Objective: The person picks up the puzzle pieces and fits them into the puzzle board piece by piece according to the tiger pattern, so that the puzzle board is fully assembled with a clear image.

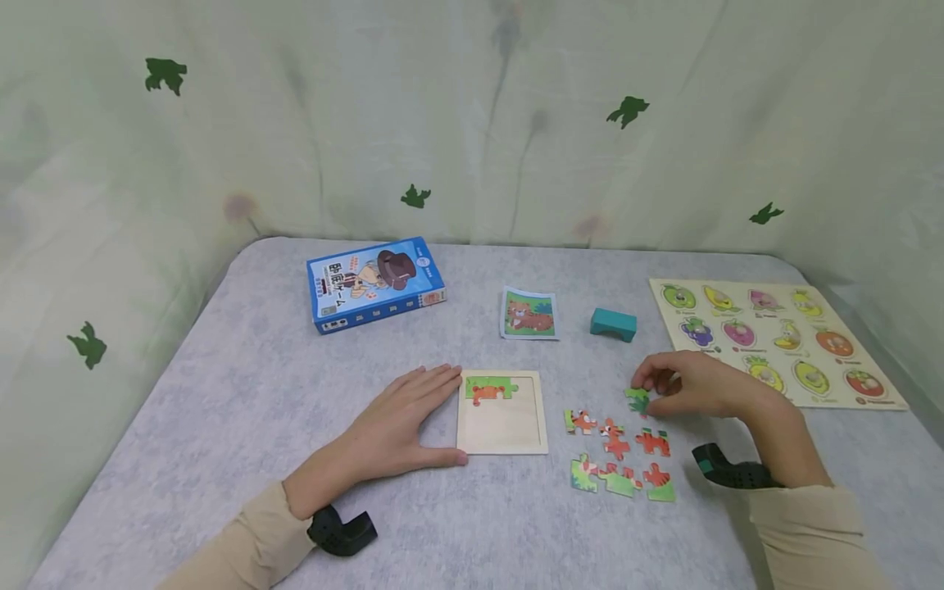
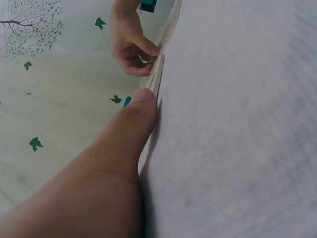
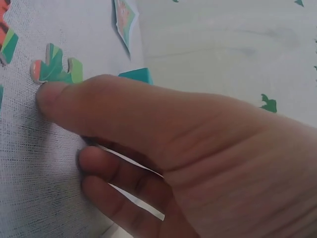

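Observation:
My left hand (image 1: 391,430) lies with spread, straight fingers at the left side of a square wooden puzzle tray (image 1: 501,430), its thumb and fingertips at the tray's edge. Joined puzzle pieces (image 1: 489,388), green with an orange figure, sit in the tray's upper left corner. Right of the tray, my right hand (image 1: 701,385) pinches a green puzzle piece (image 3: 59,69) between thumb and fingers, the other fingers curled. Just below that hand lie several loose orange and green pieces (image 1: 614,439) in rough rows. In the left wrist view the left thumb (image 2: 141,101) meets the tray's edge.
Behind the tray lie a bear picture card (image 1: 529,315) and a teal arch block (image 1: 614,323). A blue game box (image 1: 376,283) is at the back left. The fruit puzzle board (image 1: 782,344) lies at the right, partly behind my right hand. A pale curtain hangs behind the table.

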`<action>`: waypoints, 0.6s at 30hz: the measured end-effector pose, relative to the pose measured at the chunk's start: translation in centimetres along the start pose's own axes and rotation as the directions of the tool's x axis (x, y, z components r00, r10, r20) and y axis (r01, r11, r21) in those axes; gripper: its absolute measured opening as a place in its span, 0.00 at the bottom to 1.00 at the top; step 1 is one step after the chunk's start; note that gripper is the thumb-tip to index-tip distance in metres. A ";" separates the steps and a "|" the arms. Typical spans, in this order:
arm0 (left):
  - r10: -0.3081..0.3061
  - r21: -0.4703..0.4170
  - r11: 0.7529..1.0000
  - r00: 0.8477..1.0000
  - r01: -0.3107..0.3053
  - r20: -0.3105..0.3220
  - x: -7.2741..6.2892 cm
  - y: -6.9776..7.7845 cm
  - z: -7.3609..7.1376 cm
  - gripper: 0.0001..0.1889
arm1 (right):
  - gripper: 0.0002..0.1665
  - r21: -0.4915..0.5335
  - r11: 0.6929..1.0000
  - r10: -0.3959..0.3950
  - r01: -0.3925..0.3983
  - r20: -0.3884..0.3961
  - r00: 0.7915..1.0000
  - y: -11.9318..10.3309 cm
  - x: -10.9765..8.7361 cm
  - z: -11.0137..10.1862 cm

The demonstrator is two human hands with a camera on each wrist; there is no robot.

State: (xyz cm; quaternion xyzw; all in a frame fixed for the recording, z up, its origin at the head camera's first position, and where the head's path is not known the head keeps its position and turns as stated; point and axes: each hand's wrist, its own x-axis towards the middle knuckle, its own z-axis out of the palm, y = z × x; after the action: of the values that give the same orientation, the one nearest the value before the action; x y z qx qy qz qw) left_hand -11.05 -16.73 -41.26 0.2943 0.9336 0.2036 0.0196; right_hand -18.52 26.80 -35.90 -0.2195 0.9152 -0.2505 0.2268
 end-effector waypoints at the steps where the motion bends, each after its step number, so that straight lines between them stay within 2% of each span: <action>1: 0.005 0.006 1.000 1.000 -0.005 0.004 0.0 0.0 0.0 0.57 | 0.16 -0.002 1.000 -0.003 0.003 -0.004 1.000 0.0 0.0 0.0; 6: 0.023 0.034 0.999 1.000 -0.024 0.018 -0.2 -0.1 -0.1 0.55 | 0.16 -0.028 0.999 -0.023 0.021 -0.039 0.999 0.2 0.1 0.2; 18: 0.016 0.038 0.999 0.999 -0.017 0.035 -0.3 -0.1 -0.2 0.54 | 0.16 -0.066 0.997 -0.049 0.043 -0.099 0.994 0.1 0.1 0.7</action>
State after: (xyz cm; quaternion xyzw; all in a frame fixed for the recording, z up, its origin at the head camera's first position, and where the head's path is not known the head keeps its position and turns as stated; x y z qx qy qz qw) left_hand -10.90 -16.98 -41.15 0.3058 0.9344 0.1806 0.0286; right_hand -18.31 26.55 -36.48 -0.2348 0.9278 -0.2369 0.1673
